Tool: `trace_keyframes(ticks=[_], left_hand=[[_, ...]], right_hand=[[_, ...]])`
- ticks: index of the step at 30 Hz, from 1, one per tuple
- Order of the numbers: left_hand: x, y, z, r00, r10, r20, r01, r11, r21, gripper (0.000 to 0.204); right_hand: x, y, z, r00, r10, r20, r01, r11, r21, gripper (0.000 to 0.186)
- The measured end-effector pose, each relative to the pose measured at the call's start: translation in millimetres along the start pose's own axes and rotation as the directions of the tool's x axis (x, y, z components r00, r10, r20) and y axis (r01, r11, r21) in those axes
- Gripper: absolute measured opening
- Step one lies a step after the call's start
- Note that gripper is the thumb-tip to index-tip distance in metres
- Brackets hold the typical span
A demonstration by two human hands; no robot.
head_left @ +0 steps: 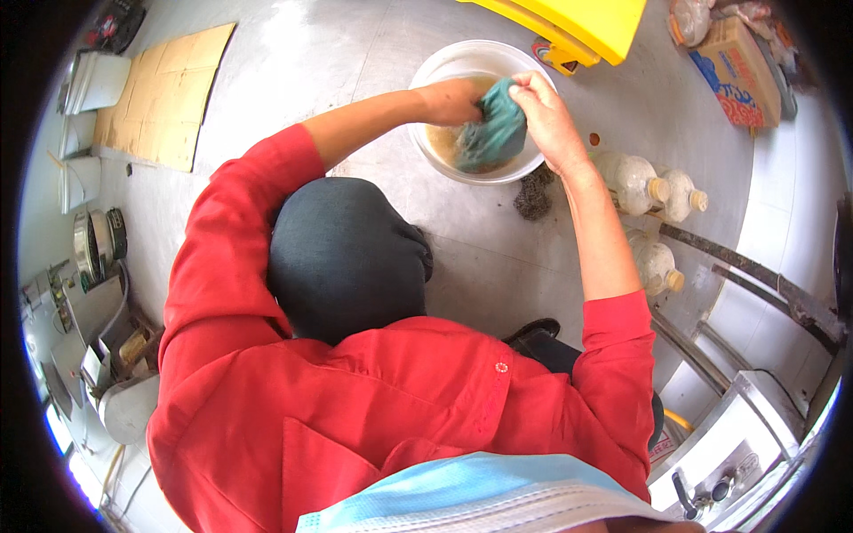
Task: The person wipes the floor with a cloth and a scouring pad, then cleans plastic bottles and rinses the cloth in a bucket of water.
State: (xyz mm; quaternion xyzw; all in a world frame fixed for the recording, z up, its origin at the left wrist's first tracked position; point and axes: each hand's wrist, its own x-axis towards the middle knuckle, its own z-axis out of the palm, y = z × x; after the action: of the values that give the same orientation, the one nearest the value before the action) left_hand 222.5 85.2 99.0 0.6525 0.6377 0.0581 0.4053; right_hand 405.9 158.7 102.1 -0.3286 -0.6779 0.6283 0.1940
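Observation:
A wet teal cloth (489, 133) is bunched between both hands over a white bucket (435, 62) holding murky brownish water, its lower end hanging blurred inside. My left hand (449, 102) reaches in from the left, fingers curled on the cloth, partly hidden by it. My right hand (542, 111) pinches the cloth's upper end at the bucket's right side. A dark mesh-like clump (533, 200) lies on the floor just beside the bucket, below my right hand.
A yellow plastic object (586, 22) stands behind the bucket. Several bottles (635, 182) and metal rails (737, 258) are at right, with a cardboard box (729, 80) farther back. Flattened cardboard (169, 89), white buckets (93, 84) and metal kitchenware (93, 240) are at left.

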Motion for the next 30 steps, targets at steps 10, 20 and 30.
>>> trace_keyframes(ticks=[10, 20, 30], left_hand=[[5, 11, -9, 0.912, -0.142, -0.384, -0.022, 0.920, -0.392, 0.036], [89, -43, 68, 0.901, -0.148, 0.407, -0.271, 0.540, 0.797, 0.032], [112, -91, 59, 0.850, 0.240, 0.469, -0.508, 0.611, 0.608, 0.050]], right_hand=[[-21, 15, -1, 0.932, -0.285, -0.224, 0.141, 0.855, -0.500, 0.017], [-46, 14, 14, 0.956, -0.231, -0.182, 0.136, 0.896, -0.422, 0.014], [-59, 14, 33, 0.942, -0.234, -0.240, 0.128, 0.913, -0.388, 0.024]])
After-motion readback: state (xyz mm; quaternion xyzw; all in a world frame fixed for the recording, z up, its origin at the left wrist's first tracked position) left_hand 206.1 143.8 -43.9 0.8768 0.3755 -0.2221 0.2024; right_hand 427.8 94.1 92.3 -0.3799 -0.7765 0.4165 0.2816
